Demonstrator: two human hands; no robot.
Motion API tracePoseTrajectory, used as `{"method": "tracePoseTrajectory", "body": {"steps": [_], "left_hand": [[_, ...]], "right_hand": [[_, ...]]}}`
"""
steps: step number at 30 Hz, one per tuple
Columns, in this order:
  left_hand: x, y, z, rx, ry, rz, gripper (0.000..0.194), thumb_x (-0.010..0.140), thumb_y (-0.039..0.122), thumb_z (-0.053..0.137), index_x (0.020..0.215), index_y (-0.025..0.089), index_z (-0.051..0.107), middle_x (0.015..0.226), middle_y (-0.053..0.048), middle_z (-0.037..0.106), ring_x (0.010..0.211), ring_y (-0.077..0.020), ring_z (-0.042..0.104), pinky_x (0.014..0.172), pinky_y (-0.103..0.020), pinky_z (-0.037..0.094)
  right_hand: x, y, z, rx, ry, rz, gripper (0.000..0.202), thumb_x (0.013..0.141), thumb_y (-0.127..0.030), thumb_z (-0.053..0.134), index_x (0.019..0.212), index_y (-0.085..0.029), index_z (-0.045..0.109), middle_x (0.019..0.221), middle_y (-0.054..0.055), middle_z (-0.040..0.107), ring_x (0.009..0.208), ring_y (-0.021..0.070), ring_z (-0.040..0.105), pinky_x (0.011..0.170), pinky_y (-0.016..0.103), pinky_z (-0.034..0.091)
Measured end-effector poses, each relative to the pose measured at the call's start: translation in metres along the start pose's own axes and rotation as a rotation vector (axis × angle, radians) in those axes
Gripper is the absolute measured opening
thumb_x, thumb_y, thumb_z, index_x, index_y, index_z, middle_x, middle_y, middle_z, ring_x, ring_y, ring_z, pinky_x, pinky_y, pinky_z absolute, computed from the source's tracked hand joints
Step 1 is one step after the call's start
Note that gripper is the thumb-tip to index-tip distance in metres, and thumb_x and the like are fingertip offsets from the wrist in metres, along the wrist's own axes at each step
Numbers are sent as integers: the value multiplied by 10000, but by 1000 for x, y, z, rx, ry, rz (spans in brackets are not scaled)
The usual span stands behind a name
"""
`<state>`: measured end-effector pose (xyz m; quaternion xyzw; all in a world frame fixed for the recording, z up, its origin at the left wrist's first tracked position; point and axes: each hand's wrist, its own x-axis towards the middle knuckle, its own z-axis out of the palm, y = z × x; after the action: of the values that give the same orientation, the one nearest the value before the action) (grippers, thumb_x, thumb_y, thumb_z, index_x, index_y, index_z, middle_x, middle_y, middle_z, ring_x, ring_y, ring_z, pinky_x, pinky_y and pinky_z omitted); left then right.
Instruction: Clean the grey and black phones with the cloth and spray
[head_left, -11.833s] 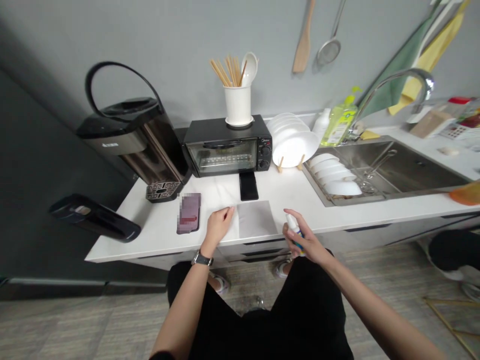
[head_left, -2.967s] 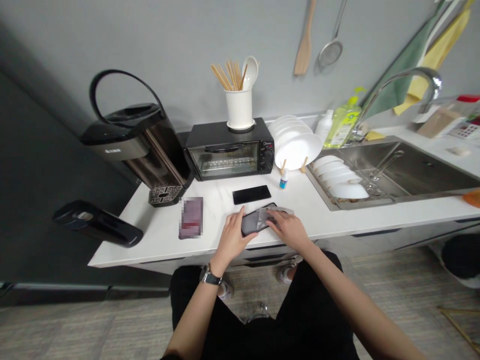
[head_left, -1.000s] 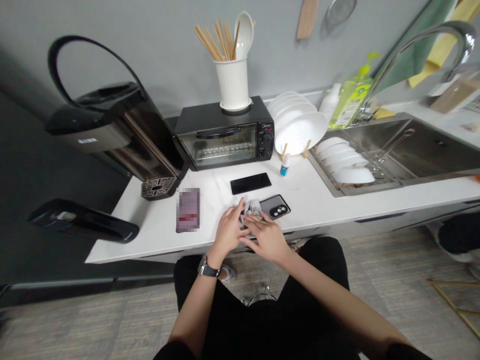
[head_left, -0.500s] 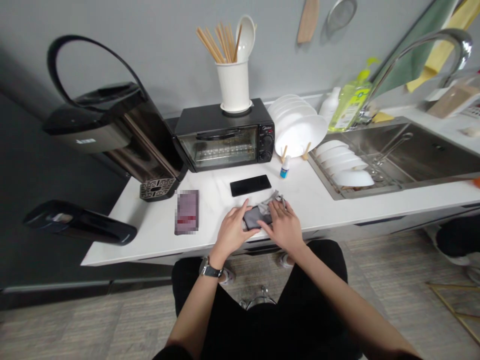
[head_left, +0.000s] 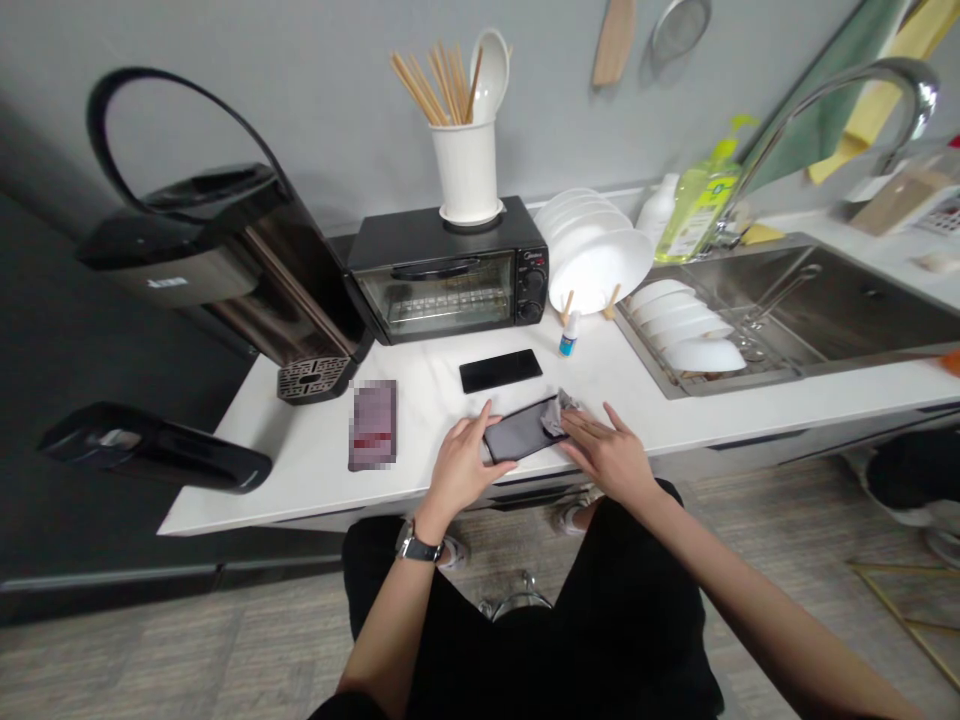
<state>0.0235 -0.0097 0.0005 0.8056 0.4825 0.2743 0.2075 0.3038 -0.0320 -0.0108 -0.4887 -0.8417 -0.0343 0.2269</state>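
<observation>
A dark phone-shaped object (head_left: 517, 430) with a greyish face lies near the counter's front edge. My left hand (head_left: 465, 462) grips its left end between thumb and fingers. On its right end, my right hand (head_left: 604, 450) presses a crumpled grey cloth (head_left: 556, 412) under its fingertips, the thumb spread away. Behind them a black phone (head_left: 500, 371) lies flat on the white counter (head_left: 420, 375). A small white and blue bottle (head_left: 568, 335) stands to the right of that phone.
A blurred purple packet (head_left: 373, 425) lies at left. Farther left are a dark dispenser (head_left: 247, 270) and a black cylinder (head_left: 165, 450). Behind stand a toaster oven (head_left: 450, 285) with a utensil holder (head_left: 466, 170) on top, and racked plates (head_left: 600, 270). A sink (head_left: 847, 300) is at right.
My right hand and the cloth have slid right along the dark object, uncovering more of its face. My left hand has barely moved.
</observation>
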Motion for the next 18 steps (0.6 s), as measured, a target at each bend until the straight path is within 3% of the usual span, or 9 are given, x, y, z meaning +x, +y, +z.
{"method": "tracePoseTrajectory", "body": {"steps": [2, 4, 8, 12, 15, 18], "left_hand": [[3, 1, 1, -10, -6, 7, 1158, 805, 331, 907, 1701, 334, 174, 1451, -59, 674, 1265, -308, 590, 1124, -496, 481], [5, 1, 1, -15, -11, 15, 1152, 805, 347, 906, 1701, 330, 182, 1452, -58, 673, 1268, -309, 587, 1127, -496, 481], [5, -2, 2, -21, -12, 22, 1058, 863, 284, 826, 1705, 310, 185, 1452, -74, 665, 1270, -313, 579, 1121, -500, 488], [-1, -7, 1, -10, -43, 14, 992, 891, 124, 674, 1715, 302, 151, 1422, -104, 646, 1272, -297, 573, 1102, -484, 508], [-4, -6, 2, 29, -28, 29, 1036, 879, 151, 721, 1716, 292, 127, 1455, -106, 627, 1296, -308, 546, 1117, -490, 489], [-4, -2, 2, 64, -13, 20, 1088, 866, 270, 814, 1712, 301, 129, 1476, -92, 632, 1291, -325, 544, 1118, -512, 471]], "right_hand": [[4, 4, 4, -51, 16, 34, 507, 1110, -455, 459, 1478, -133, 594, 1479, 166, 665, 1389, 320, 628, 1269, 598, 323], [13, -8, 15, -66, 34, 93, 585, 1094, -492, 476, 1514, -91, 551, 1507, 206, 633, 1421, 351, 592, 1262, 606, 336], [36, -67, 38, -30, 86, 212, 717, 1041, -555, 532, 1427, 46, 594, 1481, 341, 596, 1423, 425, 571, 1224, 573, 416], [42, -112, 43, 174, 25, 55, 601, 1066, -474, 481, 1424, -11, 619, 1453, 267, 654, 1393, 350, 617, 1210, 520, 458], [30, -103, 31, 265, -18, -12, 442, 1091, -390, 470, 1393, -134, 666, 1421, 159, 708, 1359, 276, 656, 1226, 501, 433], [14, -66, 14, 235, -59, -65, 371, 1106, -388, 481, 1355, -210, 690, 1393, 100, 735, 1320, 244, 685, 1255, 517, 374]]}}
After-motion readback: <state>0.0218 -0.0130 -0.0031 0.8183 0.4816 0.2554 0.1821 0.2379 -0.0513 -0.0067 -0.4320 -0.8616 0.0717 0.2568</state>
